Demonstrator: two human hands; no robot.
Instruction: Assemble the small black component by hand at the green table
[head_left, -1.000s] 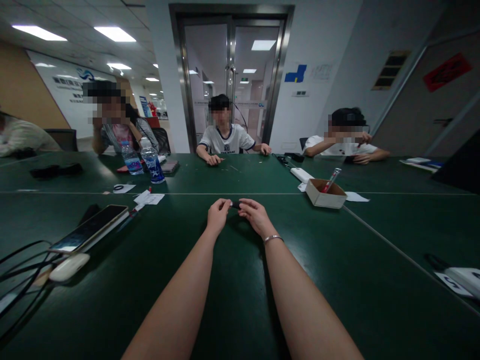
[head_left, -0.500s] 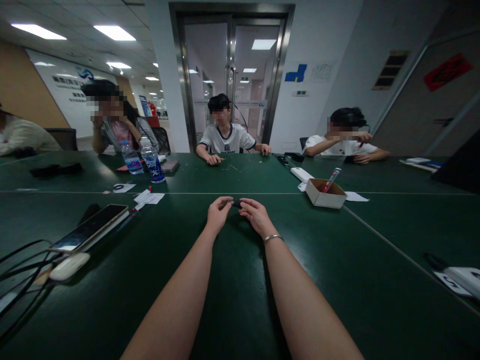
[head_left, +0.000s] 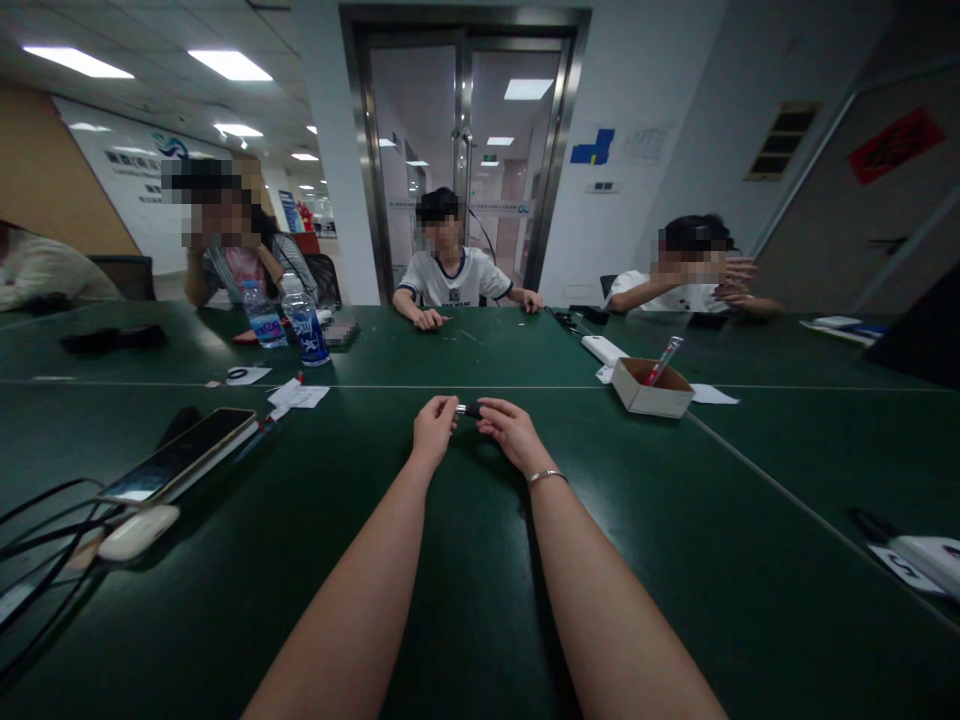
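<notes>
Head — two hands [head_left: 434,432] [head_left: 513,432], one held rod [head_left: 472,410]

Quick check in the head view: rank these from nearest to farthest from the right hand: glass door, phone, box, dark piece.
Starting from the right hand:
1. Dark piece: in its fingertips, toward the left hand.
2. Box: ahead, to the right.
3. Phone: well off to the left.
4. Glass door: ahead, beyond the table.
</notes>
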